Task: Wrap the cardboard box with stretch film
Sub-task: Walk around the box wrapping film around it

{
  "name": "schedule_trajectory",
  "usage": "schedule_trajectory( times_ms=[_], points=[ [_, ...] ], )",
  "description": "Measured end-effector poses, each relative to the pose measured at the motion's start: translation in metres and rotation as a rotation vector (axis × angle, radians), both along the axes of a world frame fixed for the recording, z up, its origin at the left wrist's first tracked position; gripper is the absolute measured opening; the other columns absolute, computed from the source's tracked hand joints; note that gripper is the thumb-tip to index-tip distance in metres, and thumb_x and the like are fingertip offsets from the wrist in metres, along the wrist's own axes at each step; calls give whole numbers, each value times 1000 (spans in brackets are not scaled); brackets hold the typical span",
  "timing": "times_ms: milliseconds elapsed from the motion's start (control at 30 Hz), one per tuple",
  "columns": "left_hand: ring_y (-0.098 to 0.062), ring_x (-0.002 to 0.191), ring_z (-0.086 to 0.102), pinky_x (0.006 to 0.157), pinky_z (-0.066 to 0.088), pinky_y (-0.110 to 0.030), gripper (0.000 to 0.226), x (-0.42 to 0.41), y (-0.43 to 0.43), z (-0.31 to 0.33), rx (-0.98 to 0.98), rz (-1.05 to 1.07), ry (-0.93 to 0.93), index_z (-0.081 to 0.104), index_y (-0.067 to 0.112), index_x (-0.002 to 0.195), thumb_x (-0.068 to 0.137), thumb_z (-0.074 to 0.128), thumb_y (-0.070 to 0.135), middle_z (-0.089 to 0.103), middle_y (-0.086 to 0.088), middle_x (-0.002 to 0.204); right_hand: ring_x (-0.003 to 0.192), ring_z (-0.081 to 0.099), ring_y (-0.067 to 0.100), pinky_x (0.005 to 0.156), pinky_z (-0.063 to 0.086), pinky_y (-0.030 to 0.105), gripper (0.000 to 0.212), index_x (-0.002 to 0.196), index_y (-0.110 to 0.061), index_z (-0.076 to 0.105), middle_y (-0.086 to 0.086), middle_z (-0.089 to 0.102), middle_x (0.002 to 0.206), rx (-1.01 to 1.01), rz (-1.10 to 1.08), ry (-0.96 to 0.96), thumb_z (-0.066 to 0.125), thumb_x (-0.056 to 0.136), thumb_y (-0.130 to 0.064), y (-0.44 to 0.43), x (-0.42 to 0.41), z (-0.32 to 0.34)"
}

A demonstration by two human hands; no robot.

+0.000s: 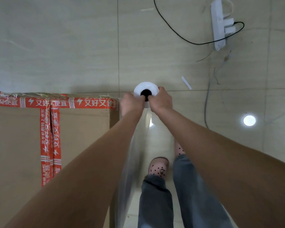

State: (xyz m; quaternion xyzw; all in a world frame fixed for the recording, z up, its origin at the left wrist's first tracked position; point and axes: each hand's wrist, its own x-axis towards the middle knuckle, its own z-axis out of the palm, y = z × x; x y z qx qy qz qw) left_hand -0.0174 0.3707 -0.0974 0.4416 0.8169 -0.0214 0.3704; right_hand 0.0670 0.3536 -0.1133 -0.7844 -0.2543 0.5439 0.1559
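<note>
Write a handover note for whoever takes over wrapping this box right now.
Left hand and right hand: both grip the top end of the upright stretch film roll.
The roll stands off the cardboard box's far right corner; film runs from it along the box's right side.
Done: film stretched along that side; other sides cannot be told.
Left: carry the roll round the far corner and on round the box.

Arms: bare forearms (92,162)
Legs: faded grey-blue denim trousers (155,203)
Feet: pale pink rounded slippers (158,167), black dots, possibly a cup print
</note>
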Motion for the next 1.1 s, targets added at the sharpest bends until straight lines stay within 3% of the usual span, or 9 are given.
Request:
schedule_trajectory(
  times_ms=[100, 267, 367, 467, 600, 700, 867, 933, 1100],
  points=[
    [-34, 105, 58, 68, 34, -28, 36, -3, 7, 1, 10, -196, 91, 56, 3, 110, 88, 61, 31, 64, -17, 109, 100, 63, 35, 81, 51, 37, 33, 121, -9, 51, 15, 62, 116, -24, 15, -9, 48, 88, -16, 6, -2, -1],
    [-34, 106, 58, 77, 43, -36, 36, 4, 22, 5, 39, -545, 128, 47, 8, 122, 88, 56, 12, 59, -14, 116, 98, 62, 32, 67, 40, 29, 35, 117, -9, 54, 13, 62, 115, -67, 74, 36, 45, 83, -13, 8, 1, -1],
    [-31, 103, 60, 70, 43, -36, 37, 10, 33, 5, 44, -699, 175, 48, 11, 124, 88, 52, 4, 58, -10, 118, 99, 62, 31, 69, 46, 32, 37, 117, -9, 55, 13, 61, 116, -111, 80, 57, 44, 82, -14, 13, 5, 2],
    [-31, 102, 60, 67, 41, -34, 36, 13, 41, 4, 9, -828, 237, 50, 12, 124, 88, 51, 4, 57, -8, 117, 101, 62, 32, 83, 55, 42, 38, 117, -10, 55, 12, 59, 117, -112, 64, 81, 48, 80, -17, 19, 6, 3],
    [-30, 102, 60, 69, 42, -32, 30, 13, 52, -1, -35, -956, 266, 55, 13, 116, 86, 56, 11, 59, -7, 112, 93, 64, 31, 78, 56, 45, 34, 109, -12, 55, 9, 62, 109, -125, 90, 50, 57, 77, -24, 23, 4, -3],
    [-26, 104, 60, 69, 41, -30, 30, 14, 61, -8, -68, -1036, 294, 58, 16, 116, 86, 57, 11, 61, -5, 114, 85, 63, 29, 71, 53, 36, 26, 103, -12, 56, 8, 64, 99, -125, 166, -14, 59, 80, -24, 28, 6, -3],
    [-30, 101, 60, 69, 43, -33, 24, 5, 78, -11, -98, -897, 256, 56, 12, 111, 87, 53, 10, 61, -10, 110, 86, 59, 27, 65, 37, 28, 20, 99, -17, 61, 3, 64, 93, -63, 286, -131, 57, 80, -21, 49, 7, 6],
    [-33, 97, 61, 66, 42, -32, 21, -5, 86, -10, -102, -697, 197, 56, 10, 106, 85, 53, 10, 62, -12, 107, 88, 60, 27, 66, 40, 29, 24, 101, -19, 63, 2, 64, 91, -16, 337, -158, 56, 79, -17, 65, 3, 12],
    [-31, 91, 62, 64, 41, -30, 21, -32, 103, -12, -79, -210, 69, 57, 7, 98, 82, 57, 21, 65, -12, 97, 102, 60, 26, 78, 47, 31, 37, 116, -23, 61, 2, 65, 111, 109, 330, -211, 53, 81, -13, 106, -18, 12]
  ],
)
